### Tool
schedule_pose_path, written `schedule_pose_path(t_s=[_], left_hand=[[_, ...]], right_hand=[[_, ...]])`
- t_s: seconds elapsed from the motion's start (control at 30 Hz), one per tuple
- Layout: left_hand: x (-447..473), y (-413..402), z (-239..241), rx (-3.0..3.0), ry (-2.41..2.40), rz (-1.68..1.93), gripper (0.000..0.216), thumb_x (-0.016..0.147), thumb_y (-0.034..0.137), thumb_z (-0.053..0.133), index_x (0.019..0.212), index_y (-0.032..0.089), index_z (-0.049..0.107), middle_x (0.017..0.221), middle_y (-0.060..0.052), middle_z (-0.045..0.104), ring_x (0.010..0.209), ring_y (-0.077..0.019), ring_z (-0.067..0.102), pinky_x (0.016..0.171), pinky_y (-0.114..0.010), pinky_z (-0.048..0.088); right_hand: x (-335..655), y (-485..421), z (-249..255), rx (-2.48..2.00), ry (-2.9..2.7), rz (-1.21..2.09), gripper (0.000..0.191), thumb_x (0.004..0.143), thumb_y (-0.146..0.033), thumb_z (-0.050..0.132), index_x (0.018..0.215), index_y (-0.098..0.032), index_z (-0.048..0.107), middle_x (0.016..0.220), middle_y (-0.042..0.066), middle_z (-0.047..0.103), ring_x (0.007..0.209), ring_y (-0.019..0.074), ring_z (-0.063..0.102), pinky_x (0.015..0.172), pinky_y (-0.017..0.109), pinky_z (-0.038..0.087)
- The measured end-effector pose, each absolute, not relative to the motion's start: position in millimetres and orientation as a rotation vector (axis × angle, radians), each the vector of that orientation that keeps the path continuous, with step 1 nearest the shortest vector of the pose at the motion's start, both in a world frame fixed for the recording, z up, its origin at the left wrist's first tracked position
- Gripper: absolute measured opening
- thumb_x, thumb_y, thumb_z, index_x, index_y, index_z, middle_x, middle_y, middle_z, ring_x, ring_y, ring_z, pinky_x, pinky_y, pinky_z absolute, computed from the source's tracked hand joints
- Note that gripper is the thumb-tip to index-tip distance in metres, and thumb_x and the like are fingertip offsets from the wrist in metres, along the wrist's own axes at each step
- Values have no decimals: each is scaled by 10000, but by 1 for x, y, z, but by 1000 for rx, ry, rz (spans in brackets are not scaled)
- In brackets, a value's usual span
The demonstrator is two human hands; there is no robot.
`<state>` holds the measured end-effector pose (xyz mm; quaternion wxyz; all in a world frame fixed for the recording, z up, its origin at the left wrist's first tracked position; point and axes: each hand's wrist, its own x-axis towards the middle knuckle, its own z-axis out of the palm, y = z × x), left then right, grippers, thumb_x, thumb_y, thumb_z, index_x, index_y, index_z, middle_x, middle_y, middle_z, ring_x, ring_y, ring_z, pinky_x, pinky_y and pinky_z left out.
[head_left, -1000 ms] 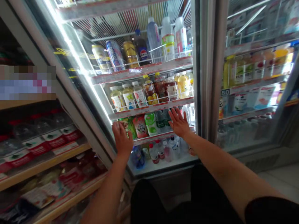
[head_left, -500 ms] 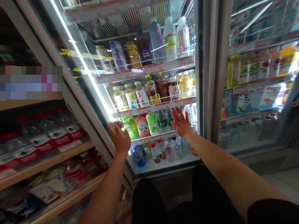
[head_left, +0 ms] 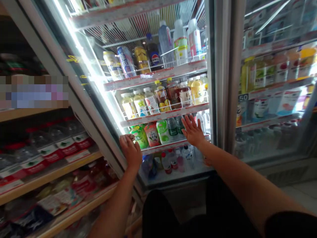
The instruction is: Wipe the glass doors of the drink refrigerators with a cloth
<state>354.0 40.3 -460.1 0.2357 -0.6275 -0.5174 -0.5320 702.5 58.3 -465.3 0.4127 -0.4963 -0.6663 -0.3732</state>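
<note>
My right hand (head_left: 193,133) is held up with its fingers spread, in front of the glass of a lit drinks fridge. Behind its fingertips are dark green bottles (head_left: 173,127) on a lower shelf. My left hand (head_left: 131,152) is raised at the fridge's left edge, its fingers stretched forward and thumb apart. It is nearest to a green drink bottle (head_left: 139,137), with a red-labelled bottle (head_left: 152,134) and a white-and-green bottle (head_left: 162,131) alongside. Neither hand holds anything. Whether the fingertips touch the glass, I cannot tell.
Upper fridge shelves hold cans (head_left: 141,59), a dark cola bottle (head_left: 153,53) and juice bottles (head_left: 128,105). A second glass-fronted fridge (head_left: 262,138) stands at right behind a metal frame (head_left: 224,79). At left, wooden shelves (head_left: 56,170) carry red-capped bottles (head_left: 58,132). My dark-clad knees are below.
My left hand has shifted slightly right and down in view, its fingers still stretched out. My right hand stays almost where it was, fingers spread. The view has tilted a little.
</note>
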Motion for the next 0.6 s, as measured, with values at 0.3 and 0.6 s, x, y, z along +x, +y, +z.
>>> schedule_pose_path(t_s=[0.3,0.6], left_hand=[[389,30,-533,-1929,-1218,-1210,726,1001,287,456,1615,158,91,1679,-196,119,1563,-351,91,1248,-604,233],[422,31,-491,-2052,-1077,-1186,711,1014,296,448,1620,191,91,1673,-162,195,1569,-308,87,1261,-553,238]], right_hand=[[703,59,-466,-1228,-1666,-958,590,1048,-396,389,1600,-224,273,1614,100,391,1513,284,314,1252,555,108],[703,62,-467,-1203,-1656,-936,674,1043,-390,407,1622,-254,90,1636,82,353,1519,284,297,1249,555,106]])
